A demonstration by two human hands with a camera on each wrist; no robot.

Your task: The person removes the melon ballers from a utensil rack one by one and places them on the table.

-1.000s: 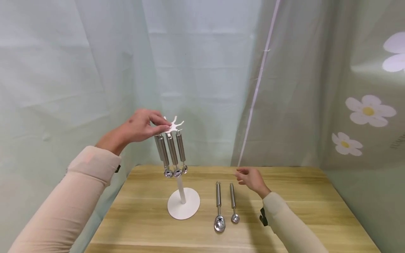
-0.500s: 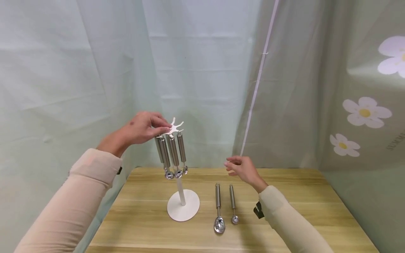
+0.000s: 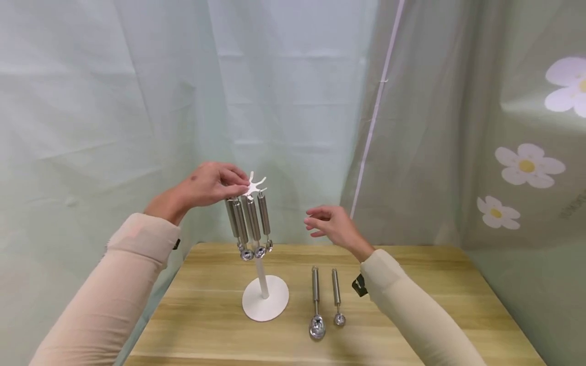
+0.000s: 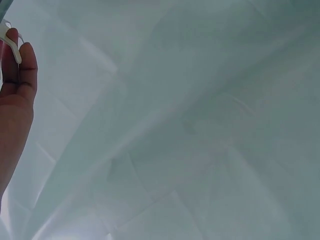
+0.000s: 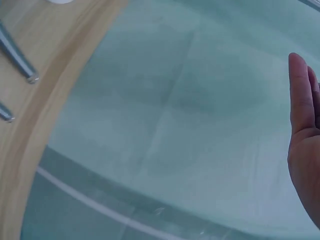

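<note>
My left hand (image 3: 208, 184) pinches white branched hook-stand top (image 3: 254, 184) | my right hand (image 3: 331, 226) open, empty, beside hanging steel scoops (image 3: 249, 223)

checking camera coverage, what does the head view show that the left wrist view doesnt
Only the head view shows the white stand's pole and base, the scoops hanging from it, two scoops lying on the wooden table, the table and the right hand, raised with nothing in it. Only the left wrist view shows a close look at the fingertips on a white prong. Both share the left hand, the stand's top and the pale curtain.
</note>
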